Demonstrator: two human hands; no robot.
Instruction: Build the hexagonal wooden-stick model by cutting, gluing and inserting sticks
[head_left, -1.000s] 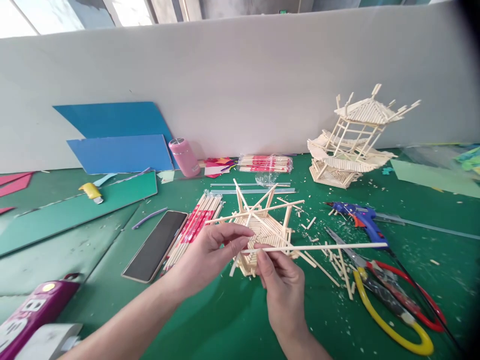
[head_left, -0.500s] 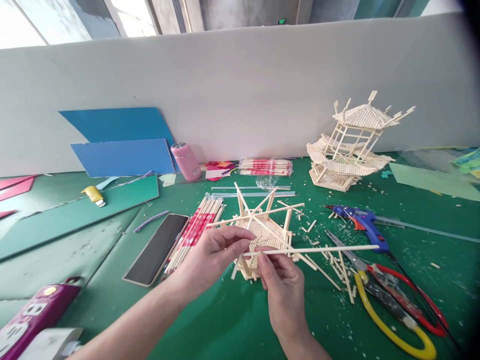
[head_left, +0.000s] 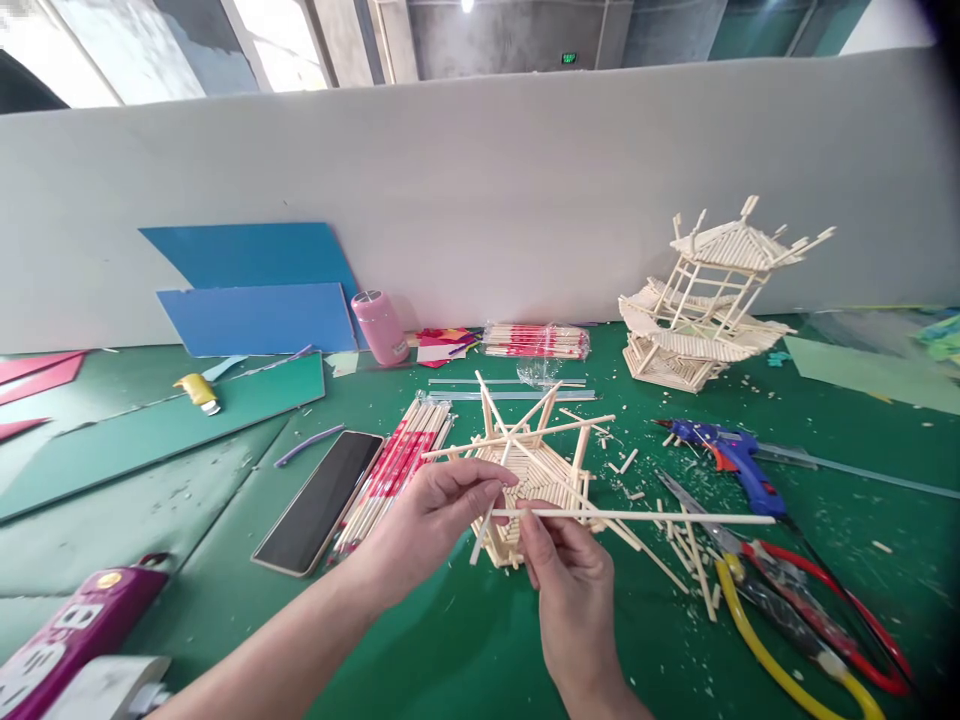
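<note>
My right hand [head_left: 574, 585] pinches a long thin wooden stick [head_left: 675, 517] between thumb and fingers. That stick lies nearly level, and its left end reaches to my left fingertips. With thumb and forefinger closed, my left hand [head_left: 442, 515] grips another wooden stick [head_left: 480, 540] slanting down at the near left of a small stick-built frame [head_left: 551, 467]. Short posts rise from this frame, and several sticks cross above its ringed floor. My hands hide part of its near side.
At the right lie a blue glue gun [head_left: 720, 450] and scissors [head_left: 787, 600] among stick scraps. A stick pagoda [head_left: 720, 300] stands behind. Left are a phone [head_left: 319, 505], bundled sticks [head_left: 397, 460] and a power strip [head_left: 79, 630]. A pink bottle [head_left: 381, 328] stands near the white partition [head_left: 480, 200].
The long stick's right end has dropped slightly, so it lies closer to level. Both hands keep their pinch near the frame. The whole view has shifted a little.
</note>
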